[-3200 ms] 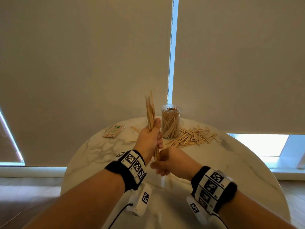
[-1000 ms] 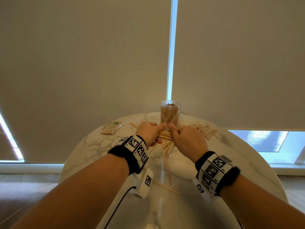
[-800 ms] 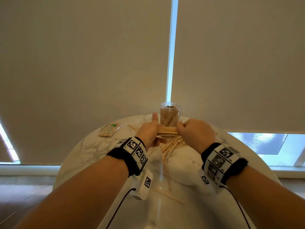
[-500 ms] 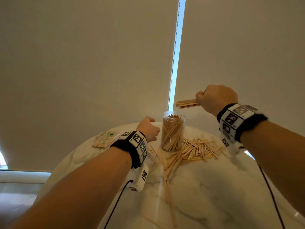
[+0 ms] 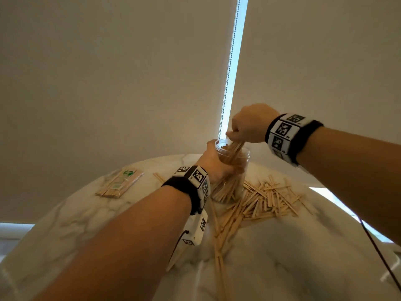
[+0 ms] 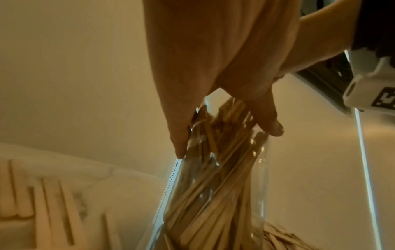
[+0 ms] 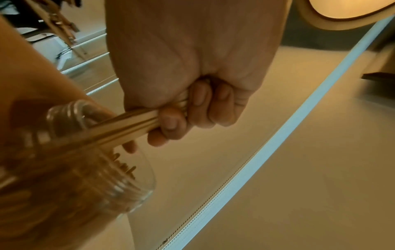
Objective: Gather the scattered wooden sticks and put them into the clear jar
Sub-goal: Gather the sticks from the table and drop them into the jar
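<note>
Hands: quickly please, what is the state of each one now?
Left hand: fingers curled around the clear jar, holding it.
Right hand: gripping a bundle of sticks, their lower ends in the jar mouth.

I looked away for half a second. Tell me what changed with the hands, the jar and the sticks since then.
The right hand came down from above the jar and is feeding its bundle of sticks into the mouth. The left hand, free before, now grips the jar. The loose pile and wrapped pack stayed on the table.

Pale tan wooden sticks [image 5: 267,198], clear jar [image 5: 240,161], white marble table [image 5: 303,257] with grey veins, black-and-white checkered wristbands [image 5: 284,135], beige blinds [image 5: 108,72]
</note>
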`<action>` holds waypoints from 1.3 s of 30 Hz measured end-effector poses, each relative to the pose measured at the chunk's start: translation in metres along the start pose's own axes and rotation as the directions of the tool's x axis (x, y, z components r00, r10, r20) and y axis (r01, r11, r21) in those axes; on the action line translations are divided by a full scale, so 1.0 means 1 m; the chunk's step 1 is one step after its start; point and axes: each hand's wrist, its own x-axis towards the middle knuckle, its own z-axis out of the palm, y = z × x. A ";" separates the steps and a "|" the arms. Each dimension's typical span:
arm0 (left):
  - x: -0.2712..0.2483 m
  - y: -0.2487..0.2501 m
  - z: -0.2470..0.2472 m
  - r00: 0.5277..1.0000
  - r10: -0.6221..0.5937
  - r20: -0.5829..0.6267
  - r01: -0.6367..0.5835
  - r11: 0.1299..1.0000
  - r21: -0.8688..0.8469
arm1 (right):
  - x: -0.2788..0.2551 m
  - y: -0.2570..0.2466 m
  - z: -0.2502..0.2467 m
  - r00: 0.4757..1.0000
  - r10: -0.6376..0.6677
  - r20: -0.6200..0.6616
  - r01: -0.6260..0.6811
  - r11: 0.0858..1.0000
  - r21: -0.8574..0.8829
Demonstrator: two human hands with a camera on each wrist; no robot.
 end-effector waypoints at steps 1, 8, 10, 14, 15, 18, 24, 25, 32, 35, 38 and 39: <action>0.000 -0.001 0.000 1.000 0.003 0.004 -0.003 1.000 0.013 | 0.001 -0.006 0.003 0.999 -0.030 0.028 0.030 0.999 -0.015; -0.001 -0.004 -0.001 1.000 -0.008 0.004 0.008 0.999 0.049 | 0.020 -0.034 0.018 0.944 -0.093 0.316 0.028 0.978 0.205; 0.000 -0.006 0.000 1.000 0.000 -0.015 0.000 0.998 0.056 | 0.020 -0.035 0.013 0.936 -0.096 0.338 0.025 0.978 0.209; 0.004 -0.009 0.001 1.000 -0.013 -0.020 0.014 0.998 0.055 | 0.020 -0.033 0.012 0.932 -0.075 0.354 0.055 0.996 0.068; 0.005 -0.010 0.001 1.000 -0.017 -0.019 0.018 0.998 0.052 | 0.021 -0.032 0.013 0.928 -0.075 0.365 0.053 0.996 0.071; 0.004 -0.009 0.001 1.000 -0.014 -0.013 0.015 0.999 0.032 | 0.020 -0.028 0.013 0.923 -0.076 0.377 -0.006 0.977 0.211; 0.004 -0.011 0.002 1.000 -0.016 -0.014 0.016 1.000 0.002 | 0.013 -0.022 0.016 0.949 -0.065 0.308 -0.060 0.924 0.378; 0.004 -0.011 0.003 1.000 -0.017 -0.013 0.017 1.000 -0.010 | 0.011 -0.021 0.015 0.950 -0.061 0.305 -0.076 0.906 0.417; 0.003 -0.014 0.005 0.998 0.006 -0.064 -0.010 0.998 -0.057 | -0.012 -0.013 -0.006 0.989 0.121 0.081 -0.145 0.792 0.593; -0.012 -0.002 0.003 0.996 -0.080 -0.038 0.084 0.989 0.119 | -0.047 -0.025 -0.017 0.980 0.200 -0.018 -0.139 0.739 0.660; -0.033 0.003 -0.007 0.988 -0.155 -0.015 0.144 0.879 0.455 | -0.094 -0.046 -0.022 0.985 0.146 0.094 -0.170 0.708 0.685; -0.043 0.004 -0.014 0.985 -0.171 -0.026 0.157 0.823 0.546 | -0.109 -0.055 -0.020 0.983 0.104 0.150 -0.179 0.706 0.685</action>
